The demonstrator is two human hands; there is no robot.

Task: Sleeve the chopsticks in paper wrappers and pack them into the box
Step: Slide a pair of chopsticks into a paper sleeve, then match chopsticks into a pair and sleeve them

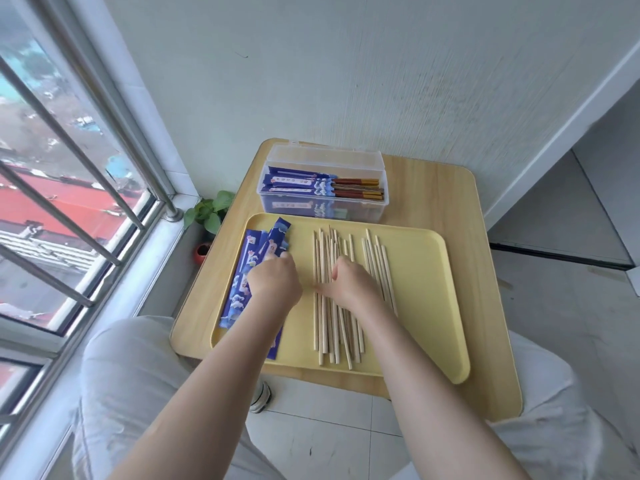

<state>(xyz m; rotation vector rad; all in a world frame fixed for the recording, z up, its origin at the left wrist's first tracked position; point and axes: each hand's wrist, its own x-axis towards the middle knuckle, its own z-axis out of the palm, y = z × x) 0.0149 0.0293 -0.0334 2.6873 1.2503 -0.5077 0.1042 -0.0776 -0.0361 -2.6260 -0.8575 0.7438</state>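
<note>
Both bare forearms reach forward, left grip (pixel 275 280) and right grip (pixel 353 282) with fingers curled downward.

Bright daylight from window (pixel 69 202) at left; soft shadows; wide-angle edge bending; slight blur.
</note>
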